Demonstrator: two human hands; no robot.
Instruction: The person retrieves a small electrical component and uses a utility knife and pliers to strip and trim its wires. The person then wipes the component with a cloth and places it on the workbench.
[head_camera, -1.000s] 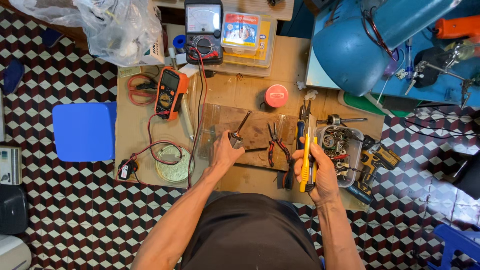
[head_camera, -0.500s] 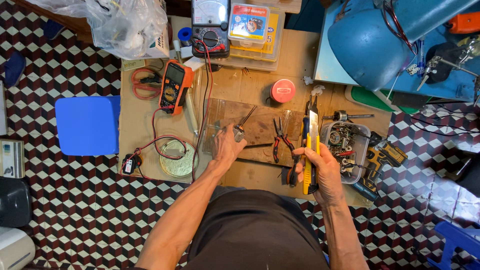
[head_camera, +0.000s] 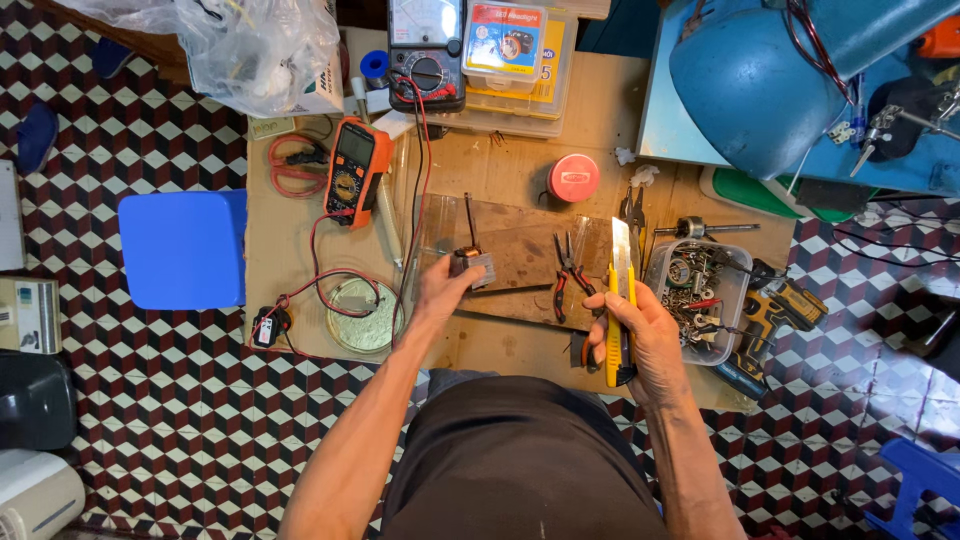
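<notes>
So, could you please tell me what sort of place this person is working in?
Probably a small repair or electronics workshop, set on a low wooden bench over a tiled floor. Signs: an orange multimeter with leads, a clear tub of small metal parts, and pliers. The right hand holds a yellow utility knife.

Orange multimeter (head_camera: 348, 172), red pliers (head_camera: 566, 272) and a blue stool (head_camera: 182, 250) nearby
</notes>
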